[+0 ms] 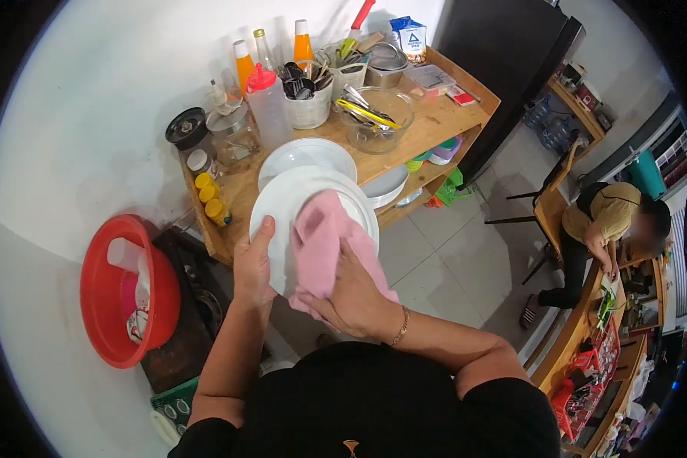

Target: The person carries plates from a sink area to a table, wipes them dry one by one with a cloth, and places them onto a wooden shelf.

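Observation:
A white plate (276, 206) is tilted up in front of me, gripped at its left rim by my left hand (253, 263), thumb on the face. Bunched in my right hand (356, 298) is a pink cloth (318, 237), pressed against the plate's face; it covers much of the plate's right part and hangs past the lower rim. Just behind, another white plate (305, 153) rests on the wooden shelf top, partly hidden by the held one. More stacked plates (387, 187) show on the tier below.
The wooden shelf (443, 95) carries a clear bottle with red lid (267, 107), a utensil basket (309, 111) and a glass bowl (375, 130) of utensils. At left, a red basin (95, 298) sits on a dark stove (177, 336). Another person (604, 221) works at a table on the right.

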Demonstrator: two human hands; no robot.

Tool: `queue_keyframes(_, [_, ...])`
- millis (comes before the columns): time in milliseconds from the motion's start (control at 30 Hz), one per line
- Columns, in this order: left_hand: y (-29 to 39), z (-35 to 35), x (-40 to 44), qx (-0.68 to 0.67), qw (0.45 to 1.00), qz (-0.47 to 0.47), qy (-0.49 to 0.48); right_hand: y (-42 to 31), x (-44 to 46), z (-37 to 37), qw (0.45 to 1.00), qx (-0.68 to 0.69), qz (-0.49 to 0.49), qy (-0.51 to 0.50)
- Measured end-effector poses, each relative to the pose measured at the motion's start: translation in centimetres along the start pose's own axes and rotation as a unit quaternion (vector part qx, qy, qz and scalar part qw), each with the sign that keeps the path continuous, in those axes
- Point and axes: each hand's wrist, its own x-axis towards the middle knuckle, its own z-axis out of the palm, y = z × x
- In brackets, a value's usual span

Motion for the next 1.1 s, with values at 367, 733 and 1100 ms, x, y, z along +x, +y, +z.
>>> queue_keyframes(367, [-1.3, -1.8, -0.4, 0.127, 0.987, 0.045, -0.089, 4.7, 3.6, -4.5, 0.946, 0.131, 0.297, -0.016])
queue_keyframes(733, [0.7, -3.5, 0.7, 0.266, 0.904, 0.242, -0.231, 1.5, 6.8, 0.2, 0.984, -0.076, -0.134, -0.089])
queue_keyframes(1100, [0.4, -3.5, 1.7, -0.012, 0.997, 0.032, 0.07, 12.0, 0.5, 3.2, 0.9, 0.3, 0.291, 0.122])
